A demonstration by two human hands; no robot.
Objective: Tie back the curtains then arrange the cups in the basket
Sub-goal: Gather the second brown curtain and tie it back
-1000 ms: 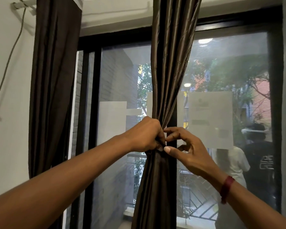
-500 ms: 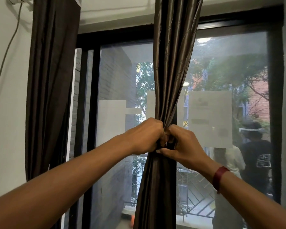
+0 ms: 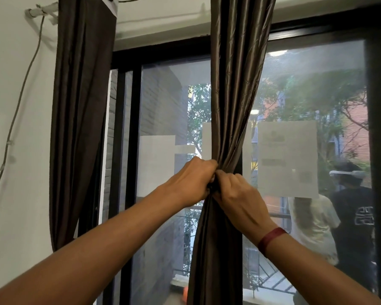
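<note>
left hand (image 3: 190, 183) | right hand (image 3: 238, 194) | both grips curled tight round gathered curtain (image 3: 231, 106)

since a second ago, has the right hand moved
Yes. The right hand moved left, away from the paper sheet, and closed onto the gathered curtain.

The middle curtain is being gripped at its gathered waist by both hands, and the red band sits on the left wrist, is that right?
Not quite. The head view shows the red band on the right wrist, not the left. The rest holds: the left hand and the right hand both grip the middle curtain at its gathered waist.
</note>
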